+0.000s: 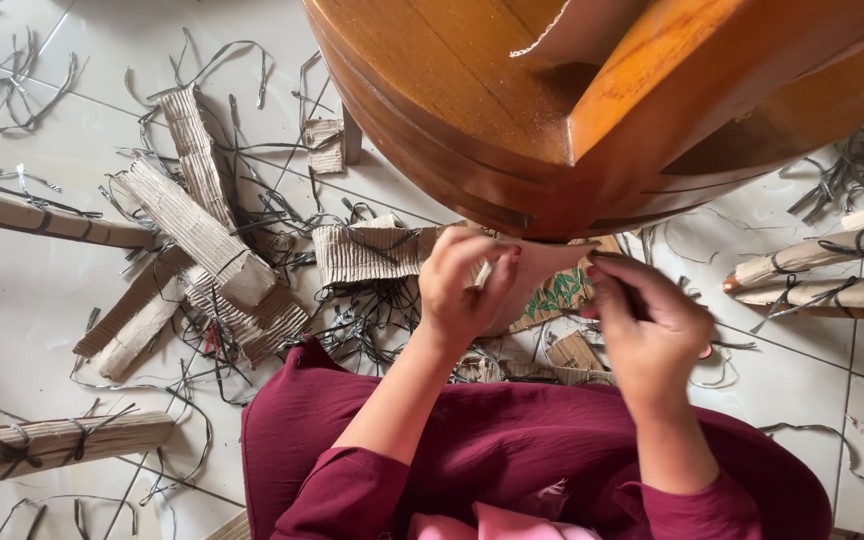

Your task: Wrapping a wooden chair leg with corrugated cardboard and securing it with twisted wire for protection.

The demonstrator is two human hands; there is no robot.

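Head camera looks straight down past the rim of a big round polished wooden table [472, 110], and right under that rim is the thing both hands are busy with: a flat piece of brown cardboard with a green leafy print on it [552, 290]. It sits between the two hands, just in front of the person's lap, with its long side running roughly left to right from one hand to the other, tilted a bit down toward the left.

The left hand [462, 290] is curled shut on the cardboard's left end, thumb on top, fingers wrapped under, and there's a small pale sliver poking out between the fingers; I can't tell what that is. The right hand [652, 330] is also closed, pinching the right end near the table rim, fingertips pointing toward the left hand. Whether it's holding a small tool too, no idea, it's hidden. Both hands are about equally close to the piece; both forearms, in dark red sleeves [352, 490], come up from the lap and bend in toward each other.

Further out it's a proper mess: stacks of folded corrugated cardboard strips [202, 230] on the pale tiled floor [32, 310] to the left, bundles of cardboard tied with dark bands [52, 445] on both sides, and thin dark offcut strips [372, 310] scattered everywhere.
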